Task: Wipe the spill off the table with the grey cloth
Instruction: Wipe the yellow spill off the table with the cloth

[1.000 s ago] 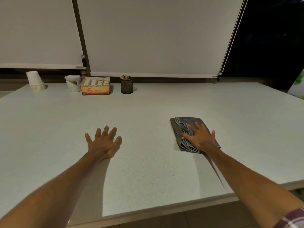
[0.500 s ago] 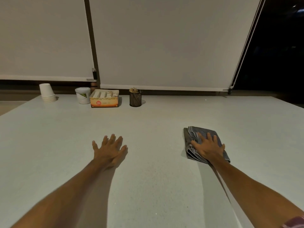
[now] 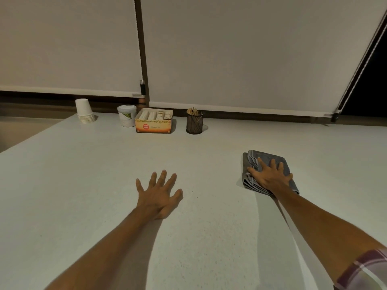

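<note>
A folded grey cloth (image 3: 265,158) lies on the white speckled table (image 3: 83,185), right of centre. My right hand (image 3: 270,176) presses flat on top of it, fingers spread, covering its near half. My left hand (image 3: 160,195) rests palm down on the bare table to the left, fingers apart, holding nothing. I cannot make out a spill on the tabletop.
Along the far edge stand a stack of white paper cups (image 3: 84,111), a white tub (image 3: 127,115), an orange box of sachets (image 3: 154,120) and a black mesh holder of sticks (image 3: 194,123). Roller blinds (image 3: 240,55) hang behind. The table's left edge runs diagonally.
The view has tilted upward, so the table's near edge has dropped out of sight. Both hands stay in place on the table, the right one still on the cloth.
</note>
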The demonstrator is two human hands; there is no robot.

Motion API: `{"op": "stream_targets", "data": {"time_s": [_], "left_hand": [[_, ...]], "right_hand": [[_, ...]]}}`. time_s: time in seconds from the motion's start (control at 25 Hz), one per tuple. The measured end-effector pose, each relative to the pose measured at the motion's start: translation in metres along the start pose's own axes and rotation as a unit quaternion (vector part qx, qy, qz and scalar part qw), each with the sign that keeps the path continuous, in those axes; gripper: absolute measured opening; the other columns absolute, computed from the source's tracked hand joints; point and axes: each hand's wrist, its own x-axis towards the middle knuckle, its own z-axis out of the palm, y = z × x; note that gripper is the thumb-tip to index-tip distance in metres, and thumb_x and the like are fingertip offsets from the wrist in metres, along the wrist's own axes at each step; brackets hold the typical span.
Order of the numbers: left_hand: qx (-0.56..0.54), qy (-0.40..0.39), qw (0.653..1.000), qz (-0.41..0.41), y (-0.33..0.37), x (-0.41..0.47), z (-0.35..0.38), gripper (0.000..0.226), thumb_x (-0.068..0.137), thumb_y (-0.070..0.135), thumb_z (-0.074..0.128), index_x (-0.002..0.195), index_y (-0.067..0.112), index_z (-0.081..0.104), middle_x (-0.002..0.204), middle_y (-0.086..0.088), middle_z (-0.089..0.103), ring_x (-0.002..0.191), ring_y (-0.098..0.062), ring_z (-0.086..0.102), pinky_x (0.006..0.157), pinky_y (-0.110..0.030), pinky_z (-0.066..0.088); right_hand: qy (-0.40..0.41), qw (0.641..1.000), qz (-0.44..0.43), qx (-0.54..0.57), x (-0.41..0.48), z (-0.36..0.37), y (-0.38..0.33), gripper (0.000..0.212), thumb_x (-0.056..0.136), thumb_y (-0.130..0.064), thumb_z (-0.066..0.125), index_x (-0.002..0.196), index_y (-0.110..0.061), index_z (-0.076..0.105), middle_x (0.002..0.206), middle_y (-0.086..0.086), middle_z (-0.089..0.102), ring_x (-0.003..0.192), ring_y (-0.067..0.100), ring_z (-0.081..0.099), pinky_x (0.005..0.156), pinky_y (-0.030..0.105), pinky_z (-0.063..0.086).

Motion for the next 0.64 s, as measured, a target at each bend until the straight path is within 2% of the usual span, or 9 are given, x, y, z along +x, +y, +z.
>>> {"op": "stream_targets", "data": {"time_s": [0.24,0.64], "left_hand": [[0.013,-0.009,1.0,-0.007,-0.001,0.002,0.001,0.07,0.091,0.069,0.009,0.154,0.039,-0.001,0.166,0.003,-0.007,0.152,-0.026,-0.009,0.115,-0.066,-0.008],[0.01,-0.002,0.999,-0.038,0.008,-0.012,-0.006,0.064,0.096,0.062,0.009,0.155,0.038,0.005,0.166,0.001,0.0,0.152,-0.027,-0.004,0.116,-0.065,-0.006]], "right_hand": [[-0.02,0.997,-0.07,0.01,0.008,0.017,-0.082,0.081,0.083,-0.08,0.028,0.153,-0.041,0.011,0.164,0.009,0.0,0.15,0.036,-0.004,0.113,0.068,0.002],[-0.041,0.984,-0.171,0.019,-0.067,0.042,-0.175,0.078,0.084,-0.076,0.028,0.152,-0.042,0.008,0.164,0.009,-0.005,0.15,0.035,-0.008,0.111,0.069,-0.003]]}}
